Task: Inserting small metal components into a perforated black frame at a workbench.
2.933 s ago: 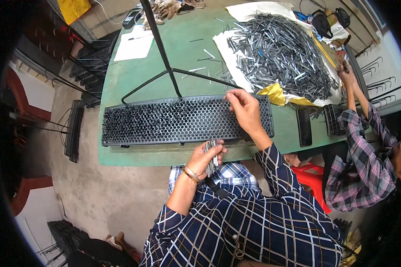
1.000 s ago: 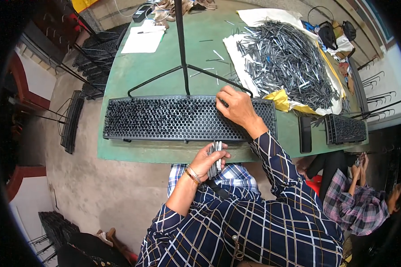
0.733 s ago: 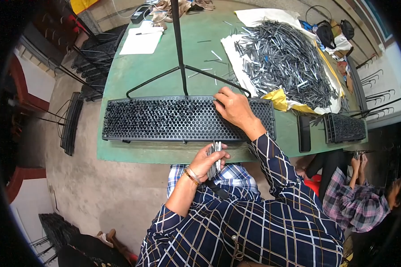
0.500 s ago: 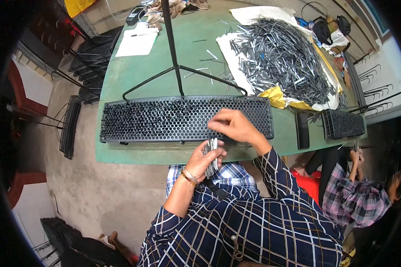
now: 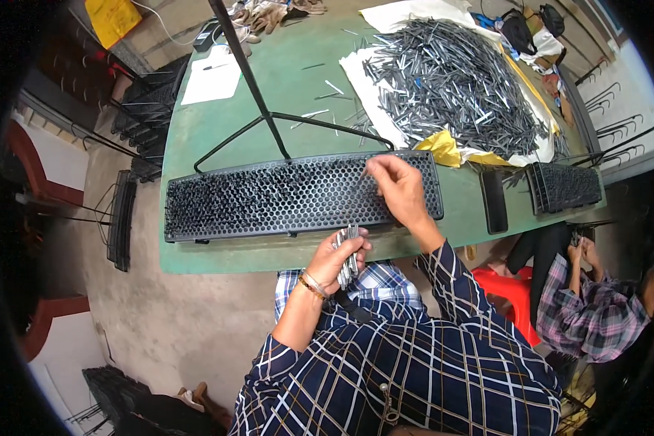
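Note:
In my left hand (image 5: 332,258), closed near the table's front edge, is an upright bundle of thin grey strips (image 5: 350,254). My right hand (image 5: 401,190) is over the right part of a long black perforated rack (image 5: 320,196), its thumb and forefinger pinched together. Whatever lies between those fingertips is too small to make out. Many of the rack's round holes on the left carry short dark pieces standing up; further right, more holes show bare. A black rod frame (image 5: 270,115) rises from the rack's far edge.
A large heap of dark strips (image 5: 458,87) lies on white and yellow sacking at the back right. Beside it are a black phone-like slab (image 5: 494,202) and a smaller rack (image 5: 565,187). White paper (image 5: 211,78) lies back left. Another person (image 5: 588,305) sits at right by a red stool (image 5: 507,301).
My right hand has moved right and away from my left hand, up over the rack. The view has shifted and tilted slightly. My left hand still grips its bundle.

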Motion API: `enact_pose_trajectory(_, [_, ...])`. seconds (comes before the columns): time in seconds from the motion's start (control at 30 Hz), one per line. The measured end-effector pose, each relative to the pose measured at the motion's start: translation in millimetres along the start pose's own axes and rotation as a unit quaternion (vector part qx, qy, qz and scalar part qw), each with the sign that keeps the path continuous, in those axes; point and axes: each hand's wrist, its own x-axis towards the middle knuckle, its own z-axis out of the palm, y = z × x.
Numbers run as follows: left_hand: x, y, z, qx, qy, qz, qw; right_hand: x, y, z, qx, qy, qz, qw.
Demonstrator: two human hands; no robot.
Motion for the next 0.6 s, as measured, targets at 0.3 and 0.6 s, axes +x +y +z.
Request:
enact_pose_trajectory(0.3, [2, -7, 4, -0.012, 0.006, -0.011, 1.0, 36, 14, 9, -0.151, 0.061, -0.232, 0.959])
enact_pose_trajectory(0.6, [0, -9, 4, -0.013, 0.003, -0.023, 1.0, 31, 22, 10, -0.218, 0.041, -0.273, 0.936])
